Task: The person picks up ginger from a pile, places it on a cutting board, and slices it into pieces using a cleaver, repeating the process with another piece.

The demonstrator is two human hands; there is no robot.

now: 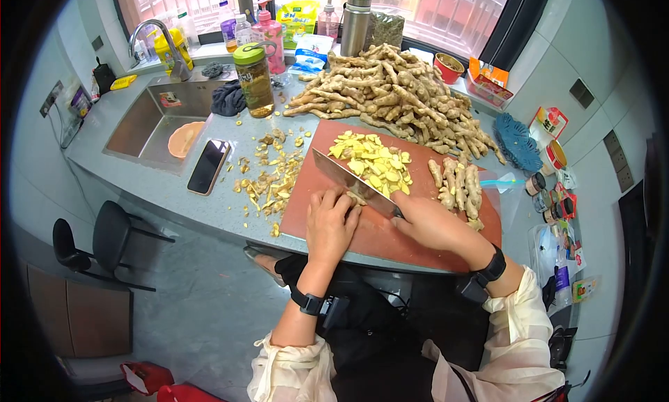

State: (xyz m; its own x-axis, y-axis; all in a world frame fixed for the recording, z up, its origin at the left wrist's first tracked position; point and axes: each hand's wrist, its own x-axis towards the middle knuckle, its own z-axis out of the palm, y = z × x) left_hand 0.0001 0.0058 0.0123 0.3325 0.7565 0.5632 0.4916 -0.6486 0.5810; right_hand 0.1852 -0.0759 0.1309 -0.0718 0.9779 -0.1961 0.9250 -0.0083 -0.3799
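My right hand (426, 221) grips the dark handle of a kitchen knife (348, 180), whose broad blade slants over the reddish-brown cutting board (425, 252). Against the near side of the blade, my left hand (330, 224) presses a piece of ginger (357, 198) to the board with bent fingers; most of that piece is hidden. Beyond the blade lies a heap of yellow ginger slices (376, 161). Several whole ginger roots (456, 186) rest on the board's right side. Behind the board rises a large pile of unpeeled ginger (390, 88).
Ginger scraps (275, 175) are scattered left of the board. Farther left are a phone (209, 166) and a sink (132, 134). A green-lidded bottle (255, 85) and a steel flask (355, 26) stand behind. Blue dish (517, 143) and small jars (536, 184) line the right.
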